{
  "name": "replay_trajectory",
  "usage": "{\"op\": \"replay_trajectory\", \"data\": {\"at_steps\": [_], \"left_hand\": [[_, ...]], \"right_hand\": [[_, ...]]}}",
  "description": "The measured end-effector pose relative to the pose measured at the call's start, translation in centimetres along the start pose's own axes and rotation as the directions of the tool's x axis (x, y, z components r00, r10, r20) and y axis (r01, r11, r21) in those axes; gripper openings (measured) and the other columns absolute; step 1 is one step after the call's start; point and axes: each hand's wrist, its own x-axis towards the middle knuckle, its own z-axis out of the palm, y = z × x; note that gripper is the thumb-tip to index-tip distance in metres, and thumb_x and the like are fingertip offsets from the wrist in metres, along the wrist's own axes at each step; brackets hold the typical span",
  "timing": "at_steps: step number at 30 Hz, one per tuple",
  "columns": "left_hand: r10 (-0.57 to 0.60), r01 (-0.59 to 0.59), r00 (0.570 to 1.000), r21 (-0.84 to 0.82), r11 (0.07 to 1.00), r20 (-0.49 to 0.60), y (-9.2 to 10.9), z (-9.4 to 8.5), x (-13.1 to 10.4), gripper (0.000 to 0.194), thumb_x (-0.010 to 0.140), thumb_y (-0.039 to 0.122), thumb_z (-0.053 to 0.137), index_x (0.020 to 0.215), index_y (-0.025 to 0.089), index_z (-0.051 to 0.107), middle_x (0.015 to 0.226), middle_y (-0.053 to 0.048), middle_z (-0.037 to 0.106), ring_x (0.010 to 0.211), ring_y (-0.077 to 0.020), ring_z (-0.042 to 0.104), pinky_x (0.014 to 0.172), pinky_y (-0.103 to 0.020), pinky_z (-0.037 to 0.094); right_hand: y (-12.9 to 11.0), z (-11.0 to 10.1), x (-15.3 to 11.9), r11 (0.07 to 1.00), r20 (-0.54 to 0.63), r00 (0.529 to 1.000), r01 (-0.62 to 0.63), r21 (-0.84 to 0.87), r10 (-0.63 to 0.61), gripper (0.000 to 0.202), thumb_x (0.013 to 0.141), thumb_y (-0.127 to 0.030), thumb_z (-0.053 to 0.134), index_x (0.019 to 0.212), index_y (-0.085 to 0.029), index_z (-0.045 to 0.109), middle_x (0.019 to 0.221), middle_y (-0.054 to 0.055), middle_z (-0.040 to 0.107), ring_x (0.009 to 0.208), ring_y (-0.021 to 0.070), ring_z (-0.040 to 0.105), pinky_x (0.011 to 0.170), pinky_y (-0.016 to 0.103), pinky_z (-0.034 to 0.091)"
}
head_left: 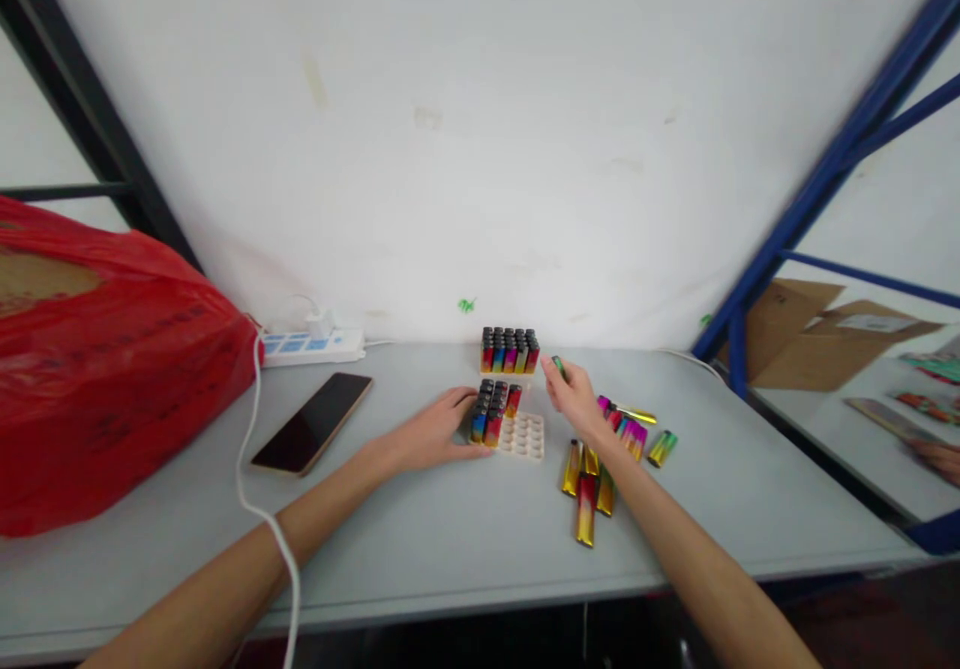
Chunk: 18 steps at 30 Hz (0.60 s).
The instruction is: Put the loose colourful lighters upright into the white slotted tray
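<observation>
Lighters (493, 429) stand upright in the left part of a white tray (529, 457) at the middle of the table (450, 549), open cups (524, 435) to their right. The left hand (435, 432) curves around the tray's left side, its grip impossible to tell, while the right hand (573, 395), farther right, pinches a green lighter (559, 364). Loose lighters (586, 511) lie heaped to the right, a second lighter block (510, 351) standing far, near the wall (487, 169)

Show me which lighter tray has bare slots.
The front tray, at the left hand: bare slots show on its right side, while the rear tray looks filled with lighters.
</observation>
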Motion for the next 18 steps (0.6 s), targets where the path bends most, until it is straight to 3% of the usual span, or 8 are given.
{"op": "replay_trajectory", "data": {"at_steps": [4,11,15,18], "left_hand": [[0.017,-0.018,1.000,-0.002,1.000,-0.018,-0.2,0.1,0.0,0.085,0.089,0.068,0.080,0.154,0.019,0.057,0.154,-0.019,0.061,0.143,-0.0408,0.058,0.125,-0.053,0.045],[0.012,-0.012,1.000,0.007,1.000,0.003,0.0,0.0,0.0,0.081,0.090,0.066,0.080,0.151,0.017,0.059,0.154,-0.020,0.061,0.145,-0.0411,0.057,0.126,-0.053,0.045],[0.006,-0.006,1.000,0.013,1.000,0.011,0.2,-0.2,0.1,0.082,0.090,0.067,0.080,0.151,0.017,0.059,0.155,-0.019,0.060,0.146,-0.0407,0.056,0.126,-0.053,0.045],[0.014,-0.014,1.000,0.015,1.000,0.006,0.3,-0.2,0.0,0.082,0.090,0.067,0.080,0.153,0.019,0.058,0.154,-0.019,0.061,0.146,-0.0406,0.056,0.125,-0.054,0.045]], "right_hand": [[-0.2,0.4,-0.9,0.977,-0.027,0.996,0.075,-0.199,-0.082,0.063,0.095,-0.076,0.051,0.058,-0.027,0.037,0.053,-0.004,0.040,0.054,0.0133,0.039,0.057,0.031,0.031],[0.0,0.7,-1.4,0.949,-0.015,0.991,0.125,-0.288,-0.135,0.049,0.097,-0.062,0.046,0.064,-0.026,0.041,0.059,-0.004,0.045,0.059,0.0150,0.043,0.062,0.031,0.031],[-0.7,0.4,-1.7,0.943,0.072,0.987,0.160,-0.290,-0.145,0.046,0.105,-0.062,0.043,0.078,-0.026,0.048,0.065,-0.004,0.051,0.063,0.0167,0.050,0.065,0.031,0.037],[-1.6,-0.1,-2.0,0.908,0.170,0.961,0.264,-0.326,-0.218,0.042,0.111,-0.057,0.039,0.085,-0.026,0.049,0.071,-0.002,0.058,0.068,0.0186,0.057,0.069,0.032,0.043]]}}
